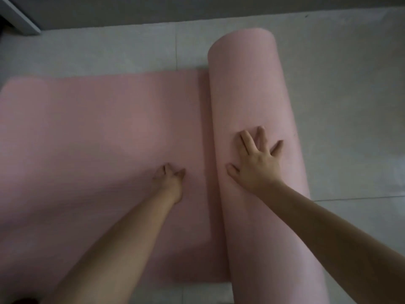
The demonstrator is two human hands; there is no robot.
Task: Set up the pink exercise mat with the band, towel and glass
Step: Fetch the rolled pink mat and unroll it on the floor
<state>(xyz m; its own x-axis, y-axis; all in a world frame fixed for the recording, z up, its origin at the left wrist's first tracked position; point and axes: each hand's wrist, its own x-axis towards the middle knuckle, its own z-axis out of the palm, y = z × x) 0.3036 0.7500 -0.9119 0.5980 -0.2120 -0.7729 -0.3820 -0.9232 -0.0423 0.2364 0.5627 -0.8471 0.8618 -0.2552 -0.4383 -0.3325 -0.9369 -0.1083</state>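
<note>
The pink exercise mat [98,139] lies partly unrolled on the floor, its flat part spreading to the left. The rest of it is a thick pink roll [247,88] standing on the mat's right side, running from the far end toward me. My right hand [254,161] rests flat on top of the roll with its fingers spread. Just left of the roll, my left hand [169,178] presses down on the flat part with its fingers bent under. The band, towel and glass are not in view.
Pale grey floor tiles [350,95] surround the mat, with bare floor to the right of the roll and beyond the mat's far edge. A grey wall base and a door frame corner [19,16] lie at the top left.
</note>
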